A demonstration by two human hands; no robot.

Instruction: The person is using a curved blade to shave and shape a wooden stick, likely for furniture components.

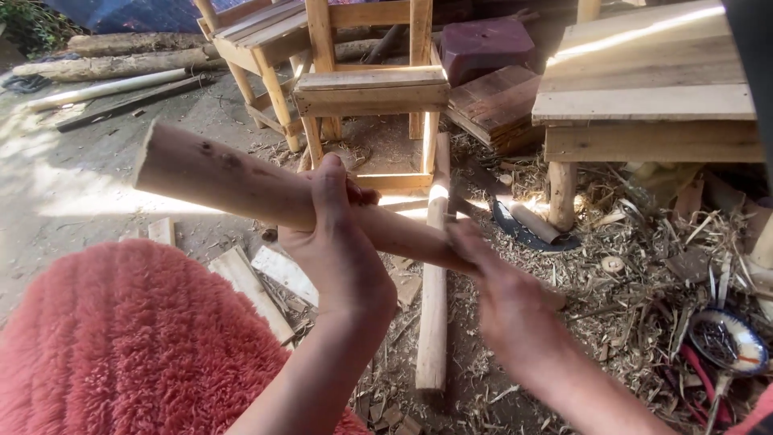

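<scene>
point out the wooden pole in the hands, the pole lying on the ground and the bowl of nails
wooden pole point(217, 179), head view, thick bare end
ground pole point(433, 322), head view, lower shaft
bowl of nails point(753, 342), head view, right rim
</scene>
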